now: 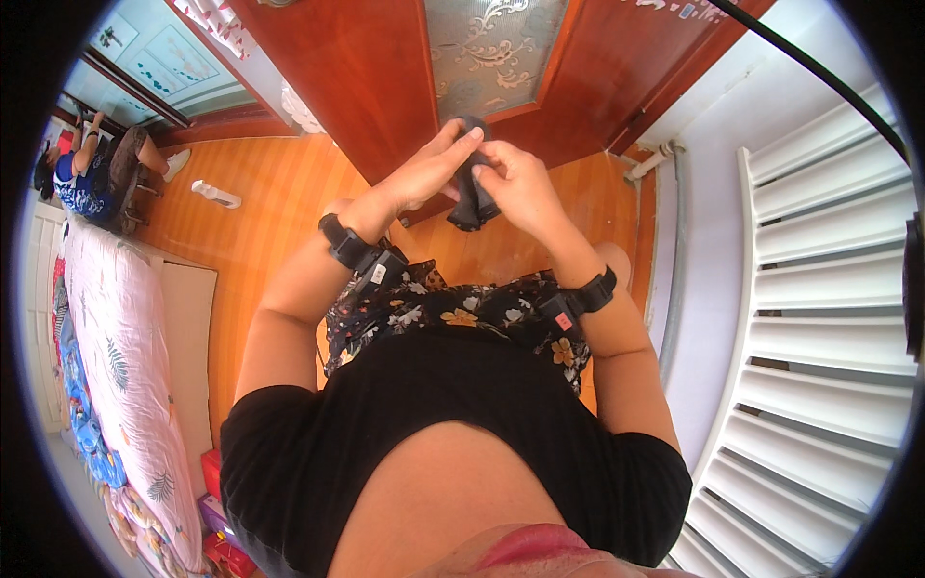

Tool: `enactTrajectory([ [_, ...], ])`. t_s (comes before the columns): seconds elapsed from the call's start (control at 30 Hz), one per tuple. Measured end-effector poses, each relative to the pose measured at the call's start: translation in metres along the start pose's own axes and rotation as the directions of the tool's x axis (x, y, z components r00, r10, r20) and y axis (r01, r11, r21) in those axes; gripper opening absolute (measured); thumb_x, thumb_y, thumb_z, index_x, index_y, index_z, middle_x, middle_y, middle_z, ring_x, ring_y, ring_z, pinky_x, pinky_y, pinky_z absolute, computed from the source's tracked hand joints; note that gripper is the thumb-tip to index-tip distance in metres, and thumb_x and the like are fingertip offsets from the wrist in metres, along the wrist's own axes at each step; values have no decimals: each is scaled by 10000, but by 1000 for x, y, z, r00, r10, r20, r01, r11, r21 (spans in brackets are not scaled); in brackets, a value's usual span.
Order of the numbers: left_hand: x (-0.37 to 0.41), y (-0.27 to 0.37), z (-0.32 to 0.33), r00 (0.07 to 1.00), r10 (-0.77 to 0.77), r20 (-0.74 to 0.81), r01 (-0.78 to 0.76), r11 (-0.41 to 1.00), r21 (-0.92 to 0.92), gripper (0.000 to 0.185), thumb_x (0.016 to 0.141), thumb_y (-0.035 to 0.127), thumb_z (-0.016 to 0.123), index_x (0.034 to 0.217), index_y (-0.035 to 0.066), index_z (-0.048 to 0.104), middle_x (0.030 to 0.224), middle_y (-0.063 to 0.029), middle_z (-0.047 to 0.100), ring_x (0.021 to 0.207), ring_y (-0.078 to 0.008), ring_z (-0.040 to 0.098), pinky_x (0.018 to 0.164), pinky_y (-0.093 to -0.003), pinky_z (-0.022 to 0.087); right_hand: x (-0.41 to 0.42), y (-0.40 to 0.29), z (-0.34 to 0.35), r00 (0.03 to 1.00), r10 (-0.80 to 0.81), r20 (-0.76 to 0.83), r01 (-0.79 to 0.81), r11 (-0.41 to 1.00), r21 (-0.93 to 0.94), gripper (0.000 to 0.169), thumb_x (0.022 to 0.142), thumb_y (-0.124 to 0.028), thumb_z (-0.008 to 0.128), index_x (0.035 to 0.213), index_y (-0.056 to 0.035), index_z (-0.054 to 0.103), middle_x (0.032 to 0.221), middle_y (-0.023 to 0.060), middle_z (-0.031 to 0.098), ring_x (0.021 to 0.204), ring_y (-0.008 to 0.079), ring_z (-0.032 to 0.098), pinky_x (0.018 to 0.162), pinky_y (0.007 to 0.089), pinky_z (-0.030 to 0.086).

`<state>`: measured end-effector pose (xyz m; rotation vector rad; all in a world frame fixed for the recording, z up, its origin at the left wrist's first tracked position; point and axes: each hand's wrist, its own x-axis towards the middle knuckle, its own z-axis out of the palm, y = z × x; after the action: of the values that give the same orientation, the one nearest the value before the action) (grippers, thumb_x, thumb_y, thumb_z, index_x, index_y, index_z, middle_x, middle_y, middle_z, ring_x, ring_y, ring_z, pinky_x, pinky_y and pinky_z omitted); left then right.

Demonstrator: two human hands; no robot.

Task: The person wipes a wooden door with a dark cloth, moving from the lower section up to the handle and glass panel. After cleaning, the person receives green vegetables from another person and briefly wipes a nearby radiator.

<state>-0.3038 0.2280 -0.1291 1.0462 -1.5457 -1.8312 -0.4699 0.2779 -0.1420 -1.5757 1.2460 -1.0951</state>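
Note:
Both hands are out in front of me, holding a small dark grey piece of fabric point(473, 206), which looks like a sock. My left hand point(432, 165) grips its upper part, thumb laid along the top. From the other side, my right hand point(519, 184) pinches the cloth between thumb and fingers. The lower end of the fabric hangs loose beneath the hands, and its upper end is partly covered by the fingers. Below it are the wooden floor point(592, 206) and my black floral skirt or shorts point(462, 311).
A red-brown wooden door point(354, 65) with a patterned glass pane stands just ahead. White slats point(831, 289) and a grey pipe point(678, 238) line the right. At left are a bed with pink bedding point(123, 325), a white object point(217, 195) on the floor and a seated person point(87, 184).

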Motion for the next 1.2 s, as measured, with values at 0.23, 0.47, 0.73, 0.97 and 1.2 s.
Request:
enactTrajectory([
  [0.23, -2, -12, -17, 964, 256, -69, -261, 961, -86, 525, 920, 66, 531, 1405, 89, 334, 1237, -74, 527, 1153, -144, 504, 948, -262, 422, -13, -4, -8, 998, 23, -66, -6, 967, 257, 267, 972, -117, 492, 1176, -4, 620, 995, 66, 674, 788, 106, 616, 696, 244, 499],
  [0.47, -15, 14, -12, 995, 66, -75, -69, 996, -50, 627, 849, 38, 614, 1405, 91, 330, 1192, -95, 534, 963, -157, 605, 650, -249, 541, -11, 7, -8, 859, -509, 49, 510, 844, -167, 887, 771, -352, 768, 1445, 14, 321, 1478, 230, 315, 1363, 320, 356, 1099, 406, 302],
  [0.73, 0, 22, -6, 994, -109, -17, 97, 937, -336, 461, 948, 215, 578, 1317, 2, 402, 1155, -116, 538, 888, -226, 649, 723, -291, 570, -8, 41, 44, 974, -117, -194, 192, 881, 433, 695, 900, -119, 656, 1475, -24, 278, 1418, 133, 434, 1285, 189, 432, 1054, 331, 365],
  [0.97, -23, 14, -24, 795, 606, 6, -336, 432, 837, 583, 767, 223, 785, 1255, 47, 518, 1111, -118, 603, 1022, -240, 600, 922, -342, 462, -16, 25, 26, 989, 103, 102, -142, 550, 823, 444, 949, -169, 567, 1353, -19, 461, 1198, 77, 594, 1044, 169, 597, 892, 297, 482],
  [1.2, -27, 21, -11, 953, 304, -12, -227, 736, 638, 273, 792, 89, 752, 1038, 16, 660, 851, -74, 675, 778, -121, 633, 732, -278, 505, -14, 6, 12, 990, 9, -142, 28, 966, 258, 346, 870, -134, 663, 1166, 3, 548, 1044, 80, 631, 927, 144, 602, 808, 284, 487],
])
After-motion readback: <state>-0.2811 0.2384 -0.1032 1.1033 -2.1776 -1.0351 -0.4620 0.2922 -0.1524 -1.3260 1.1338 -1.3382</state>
